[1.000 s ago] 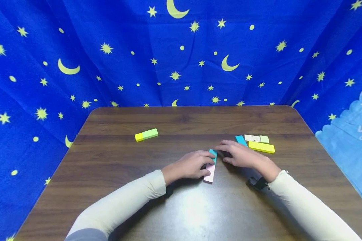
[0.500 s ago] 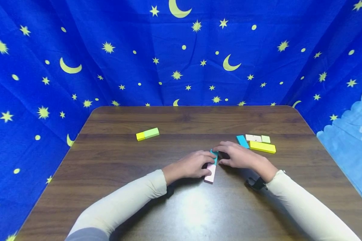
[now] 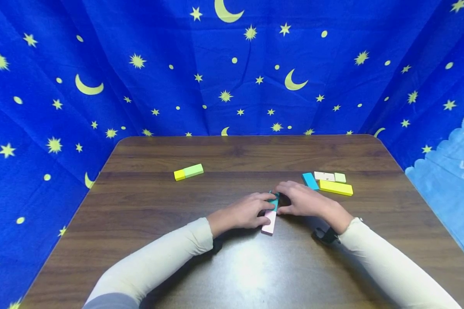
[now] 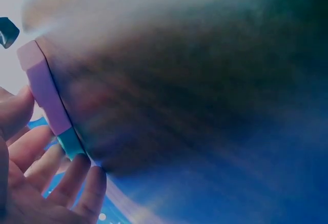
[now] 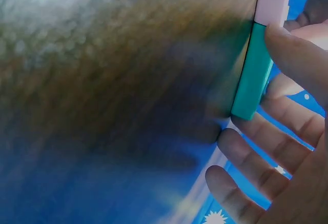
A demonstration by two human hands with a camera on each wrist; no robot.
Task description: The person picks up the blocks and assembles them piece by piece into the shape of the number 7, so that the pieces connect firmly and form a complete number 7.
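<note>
A pink block (image 3: pixel 269 223) and a teal block (image 3: pixel 273 205) lie end to end in one row on the table. From the left, my left hand (image 3: pixel 247 210) holds the row, its thumb at the pink block (image 4: pixel 48 93) and its fingers bent over the teal block (image 4: pixel 70 143). My right hand (image 3: pixel 303 199) grips the teal block (image 5: pixel 251 75) from the right. Its thumb lies by the seam and its forefinger at the far end. The fingers partly cover the teal block in the head view.
At the back right lie a blue block (image 3: pixel 310 181), a speckled white block (image 3: pixel 324 176), a pale green block (image 3: pixel 340 177) and a long yellow block (image 3: pixel 335 187). Back left, a short yellow block (image 3: pixel 179 174) touches a light green block (image 3: pixel 193 170). A blue curtain (image 3: pixel 255 98) hangs behind the table.
My right hand has moved slightly left, and its thumb and forefinger have closed in on the teal block. The left hand and the block row stay about where they were.
</note>
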